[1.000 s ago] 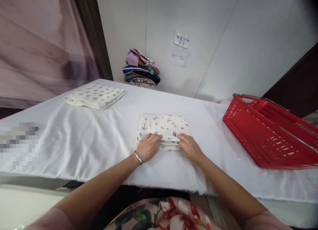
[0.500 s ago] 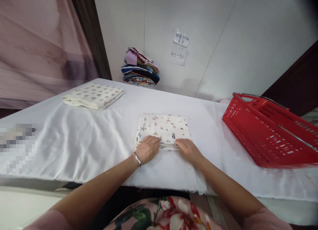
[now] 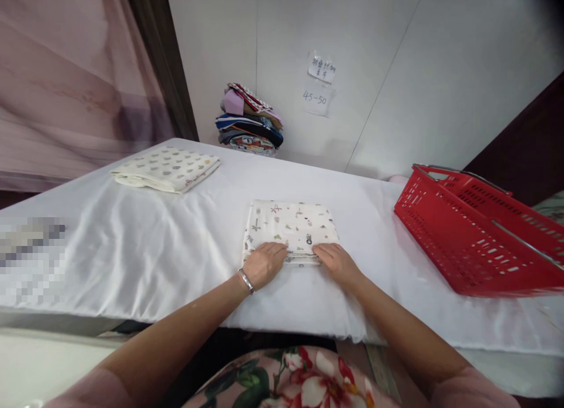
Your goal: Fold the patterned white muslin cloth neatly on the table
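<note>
A white folded cloth (image 3: 293, 223) with small scattered prints lies flat on the table in front of me. At its near left corner my left hand (image 3: 265, 266) is closed on the edge, fingers over the top; a silver bracelet circles that wrist. My right hand (image 3: 338, 266) grips the same near edge further right, also closed, its fingertips on the upper layer. Between the two hands the stacked fold layers show. My thumbs are mostly hidden.
A second folded cloth (image 3: 170, 168) with grey heart-like prints lies at the far left. A red plastic basket (image 3: 462, 243) with metal handles stands at the right. Behind the white-covered table (image 3: 145, 249) is a stack of folded fabrics (image 3: 250, 123). Handwritten notes (image 3: 318, 85) hang on the wall.
Almost nothing differs. Both hands stay on the near edge of the cloth, with a very slight shift of hands and cloth to the right in the picture.
</note>
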Motion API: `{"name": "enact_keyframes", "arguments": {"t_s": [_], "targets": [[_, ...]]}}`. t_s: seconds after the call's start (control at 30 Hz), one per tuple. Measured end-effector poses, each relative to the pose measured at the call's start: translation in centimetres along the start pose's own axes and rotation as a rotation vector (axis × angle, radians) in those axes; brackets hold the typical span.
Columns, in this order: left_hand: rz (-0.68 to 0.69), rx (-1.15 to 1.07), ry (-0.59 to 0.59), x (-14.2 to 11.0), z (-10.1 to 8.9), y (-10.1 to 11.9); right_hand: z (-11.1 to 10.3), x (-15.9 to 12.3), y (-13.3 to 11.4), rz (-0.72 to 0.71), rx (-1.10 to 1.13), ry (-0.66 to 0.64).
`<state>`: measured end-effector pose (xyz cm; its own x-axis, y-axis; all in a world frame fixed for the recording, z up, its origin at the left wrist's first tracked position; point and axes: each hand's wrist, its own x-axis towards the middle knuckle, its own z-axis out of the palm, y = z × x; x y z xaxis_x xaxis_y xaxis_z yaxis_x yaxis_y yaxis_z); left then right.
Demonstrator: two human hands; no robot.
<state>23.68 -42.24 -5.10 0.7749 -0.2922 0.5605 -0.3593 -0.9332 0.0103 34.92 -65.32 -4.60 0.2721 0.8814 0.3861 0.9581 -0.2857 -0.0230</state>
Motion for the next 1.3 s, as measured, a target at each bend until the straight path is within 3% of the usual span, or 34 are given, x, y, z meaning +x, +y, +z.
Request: {"name": "enact_keyframes", "arguments": {"t_s": [0.23,0.4,0.6,0.7,0.77,0.87,0.97,1.03,1.23,1.3], "targets": [[-0.064,0.021,-0.045,-1.5,-2.4,-1.1,-0.3,-1.7,0.5,-0.017,-0.029,0.022],[-0.186,0.063,-0.064,-3.3,-4.0,-2.2,0.2,-2.6,0.9,0.027,0.017,0.085],[-0.233,-0.034,-0.063,-4.1,-4.0,-2.0,1.0,-3.2,1.7,0.052,0.057,0.13],[-0.249,-0.144,-0.007,-4.5,-3.8,-2.0,0.9,-3.3,1.8,0.079,0.088,0.123],[-0.322,-0.241,0.064,-5.0,-4.0,-2.2,0.7,-3.3,1.5,0.113,0.111,0.113],[-0.587,-0.4,0.149,-5.8,-4.7,-2.7,0.2,-3.3,0.9,0.174,0.167,0.121],[-0.916,-0.513,0.149,-6.1,-5.5,-3.2,-0.2,-3.3,0.5,0.328,0.263,0.164],[-1.041,-0.555,0.109,-6.1,-6.0,-3.3,-0.4,-3.3,0.5,0.48,0.317,0.192],[-1.131,-0.591,0.023,-4.5,-6.1,-2.5,-0.5,-2.8,2.3,1.001,0.469,0.237],[-1.15,-0.554,0.047,-3.8,-6.0,-2.3,-0.4,-2.8,2.9,1.099,0.551,0.218]]}}
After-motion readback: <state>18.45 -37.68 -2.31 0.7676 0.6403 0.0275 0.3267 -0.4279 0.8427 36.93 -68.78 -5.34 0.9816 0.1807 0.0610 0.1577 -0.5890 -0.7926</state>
